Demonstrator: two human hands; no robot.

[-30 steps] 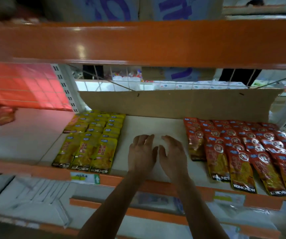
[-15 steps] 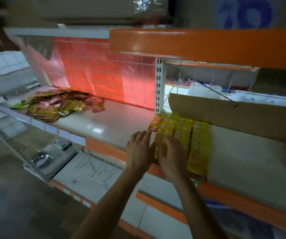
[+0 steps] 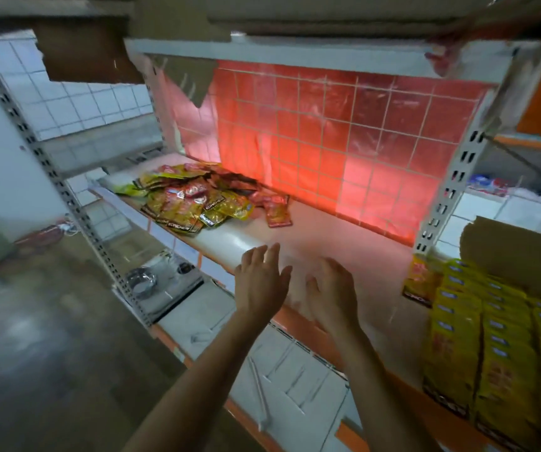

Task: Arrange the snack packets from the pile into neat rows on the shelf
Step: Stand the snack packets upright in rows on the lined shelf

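Note:
A loose pile of yellow and red snack packets lies at the far left of the white shelf, in front of a red tiled back wall. Neat rows of yellow packets fill the shelf bay at the right edge. My left hand and my right hand hover side by side over the shelf's front edge, fingers straight and spread, holding nothing. Both are well short of the pile and left of the rows.
A perforated white upright divides the two bays, with a cardboard sheet behind the yellow rows. A lower shelf holds a metal bowl. Another upright stands left, by the grey floor.
The view has swung left from the red and yellow rows to the bay with the pile. Both empty hands have travelled left with it, off the yellow rows.

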